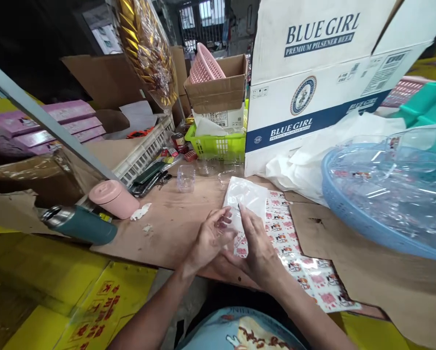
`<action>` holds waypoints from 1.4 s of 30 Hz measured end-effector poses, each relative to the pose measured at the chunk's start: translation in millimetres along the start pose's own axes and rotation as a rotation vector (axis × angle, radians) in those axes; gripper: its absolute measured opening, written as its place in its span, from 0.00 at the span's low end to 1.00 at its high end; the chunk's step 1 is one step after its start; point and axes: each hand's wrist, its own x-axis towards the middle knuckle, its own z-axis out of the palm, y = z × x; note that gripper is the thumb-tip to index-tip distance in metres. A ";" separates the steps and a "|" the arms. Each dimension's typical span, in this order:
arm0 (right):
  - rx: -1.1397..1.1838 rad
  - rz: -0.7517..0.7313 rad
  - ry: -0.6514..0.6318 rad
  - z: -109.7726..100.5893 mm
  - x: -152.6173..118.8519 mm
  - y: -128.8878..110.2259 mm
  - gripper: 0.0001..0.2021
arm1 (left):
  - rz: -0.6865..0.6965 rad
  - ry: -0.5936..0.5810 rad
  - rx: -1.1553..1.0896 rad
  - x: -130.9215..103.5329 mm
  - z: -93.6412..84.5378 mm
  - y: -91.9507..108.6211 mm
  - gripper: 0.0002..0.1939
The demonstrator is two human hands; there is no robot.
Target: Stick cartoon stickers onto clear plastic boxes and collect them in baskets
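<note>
Light-blue shirt (210, 335) shows at the bottom centre. Above it, the left hand (211, 241) and right hand (258, 247) face each other, fingers curved; I cannot tell whether either grip is clamped on something clear. Right of centre on the bench (163, 233), a white sheet (250, 194) overlaps sticker sheets (281, 228); a clear cup (186, 179) stands left of centre.
</note>
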 end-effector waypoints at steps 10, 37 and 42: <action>0.581 0.372 0.029 -67.6 -6.6 32.9 0.46 | -0.544 -0.108 -0.796 -0.2 30.5 -3.4 0.12; 1.137 0.812 -0.215 -69.5 -37.3 -10.8 0.25 | -0.239 -0.077 -0.458 -13.7 68.7 0.4 0.11; 1.124 0.844 -0.204 -67.7 -37.3 -8.8 0.24 | -0.231 -0.078 -0.465 -13.4 68.9 -1.3 0.11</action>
